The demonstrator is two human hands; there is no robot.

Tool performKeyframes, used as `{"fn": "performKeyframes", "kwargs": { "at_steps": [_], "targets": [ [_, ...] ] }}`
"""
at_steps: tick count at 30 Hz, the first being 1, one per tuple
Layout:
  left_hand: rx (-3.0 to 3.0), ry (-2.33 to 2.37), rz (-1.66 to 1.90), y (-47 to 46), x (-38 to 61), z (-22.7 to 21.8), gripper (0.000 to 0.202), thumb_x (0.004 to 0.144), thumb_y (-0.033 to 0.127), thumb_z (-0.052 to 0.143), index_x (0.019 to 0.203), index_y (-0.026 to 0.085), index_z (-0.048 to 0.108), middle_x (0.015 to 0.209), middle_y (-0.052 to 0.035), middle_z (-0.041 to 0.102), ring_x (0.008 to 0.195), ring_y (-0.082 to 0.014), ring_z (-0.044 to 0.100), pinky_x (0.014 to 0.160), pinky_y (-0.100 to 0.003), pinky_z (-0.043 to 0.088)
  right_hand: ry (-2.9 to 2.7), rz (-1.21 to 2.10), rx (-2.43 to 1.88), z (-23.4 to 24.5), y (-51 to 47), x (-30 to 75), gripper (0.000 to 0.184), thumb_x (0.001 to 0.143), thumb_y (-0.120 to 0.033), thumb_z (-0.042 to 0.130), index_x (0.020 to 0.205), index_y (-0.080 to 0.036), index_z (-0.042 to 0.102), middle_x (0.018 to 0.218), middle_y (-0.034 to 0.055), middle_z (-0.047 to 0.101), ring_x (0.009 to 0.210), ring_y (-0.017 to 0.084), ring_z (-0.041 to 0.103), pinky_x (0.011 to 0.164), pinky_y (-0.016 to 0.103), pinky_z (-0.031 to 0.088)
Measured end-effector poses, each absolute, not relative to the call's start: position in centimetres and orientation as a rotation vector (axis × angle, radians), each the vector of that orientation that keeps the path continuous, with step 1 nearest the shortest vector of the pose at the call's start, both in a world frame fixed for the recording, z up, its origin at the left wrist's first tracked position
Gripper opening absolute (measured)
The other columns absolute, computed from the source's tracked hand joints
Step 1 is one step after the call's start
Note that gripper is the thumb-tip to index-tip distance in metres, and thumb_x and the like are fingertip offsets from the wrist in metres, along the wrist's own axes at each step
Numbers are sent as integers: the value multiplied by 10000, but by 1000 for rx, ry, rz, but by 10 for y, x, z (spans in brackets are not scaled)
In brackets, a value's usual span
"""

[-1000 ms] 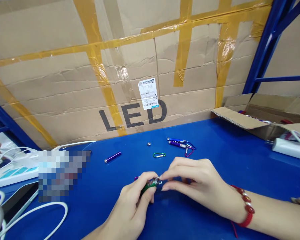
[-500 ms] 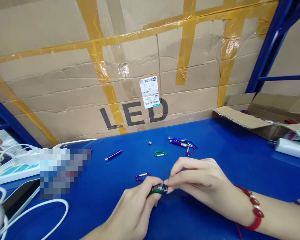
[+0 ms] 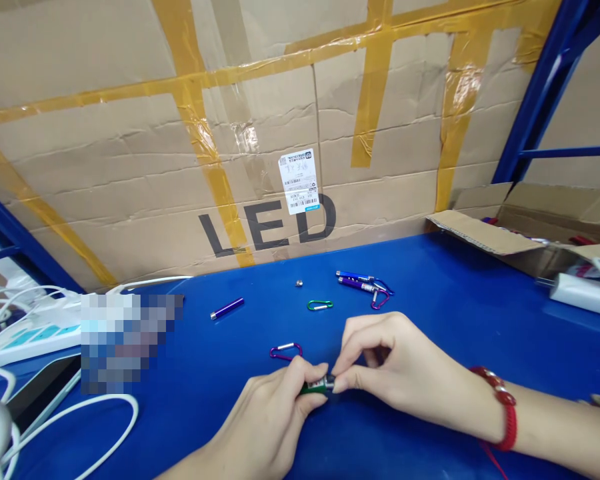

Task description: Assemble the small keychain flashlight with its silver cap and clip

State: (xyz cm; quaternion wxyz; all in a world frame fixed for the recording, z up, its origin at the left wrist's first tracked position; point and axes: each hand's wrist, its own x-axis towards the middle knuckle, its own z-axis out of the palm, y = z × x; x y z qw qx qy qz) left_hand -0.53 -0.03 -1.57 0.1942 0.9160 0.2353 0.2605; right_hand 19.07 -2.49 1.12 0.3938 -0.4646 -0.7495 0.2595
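Observation:
My left hand (image 3: 275,407) is closed around a small green penlight (image 3: 314,386) with a printed label, held just above the blue table. Thumb and forefinger of my right hand (image 3: 380,360) pinch at its silver end, on the right. Whether a separate small part sits between those fingertips is hidden. Just beyond my left hand lies a purple carabiner (image 3: 286,351), and farther off a green carabiner (image 3: 320,305). A purple tube (image 3: 227,309) rests to the left. A tiny silver cap (image 3: 299,283) lies farther back.
Two penlights, one blue (image 3: 353,275) and one purple (image 3: 355,285), lie with carabiners at the back right. An open cardboard box (image 3: 490,233) stands at right. White cables (image 3: 130,427), a power strip (image 3: 35,343) and a phone (image 3: 45,393) occupy the left. A large LED carton (image 3: 260,147) walls the back.
The penlight's silver end has turned from facing me toward the right. My right hand's fingers have shifted slightly and now close over that end; its wrist has rotated.

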Motion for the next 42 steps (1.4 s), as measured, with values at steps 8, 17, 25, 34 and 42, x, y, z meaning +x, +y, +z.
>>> {"fn": "performKeyframes", "kwargs": {
  "at_steps": [8,17,25,34,42],
  "targets": [
    [2607,594,836,-1,-4,-17,94,902,177,382,944,211,459,871,-18,643,747,-127,623,648,-184,449,-1686,1302,-1316,6,-22,191,292,618,-405,730,679,-123,685,455,-37,486,322,46,384,319,168,239],
    [2579,693,542,-5,-3,-2,209,916,189,334,1058,220,484,933,-9,637,808,-132,605,694,-200,436,-1633,1415,-1333,12,-22,189,306,582,-407,750,597,-120,648,420,-61,438,338,22,324,334,144,255],
    [2666,779,536,-8,-5,3,180,907,171,340,993,212,492,866,8,628,733,-124,585,605,-199,390,-1732,1313,-1344,1,-17,190,349,616,-460,719,624,-123,627,441,-54,430,334,24,307,335,152,227],
    [2571,868,601,-8,-6,-1,177,896,154,327,966,216,478,851,13,612,707,-121,567,601,-204,382,-1915,720,-1299,1,-17,186,244,705,-418,668,694,-176,643,455,-46,468,389,58,383,371,160,299],
    [2541,852,622,-5,-6,-3,173,899,169,301,928,214,466,803,10,593,659,-122,543,584,-205,376,-2089,290,-963,2,-26,193,129,820,-305,585,868,-221,670,747,23,643,608,109,590,549,183,471]
  ]
}}
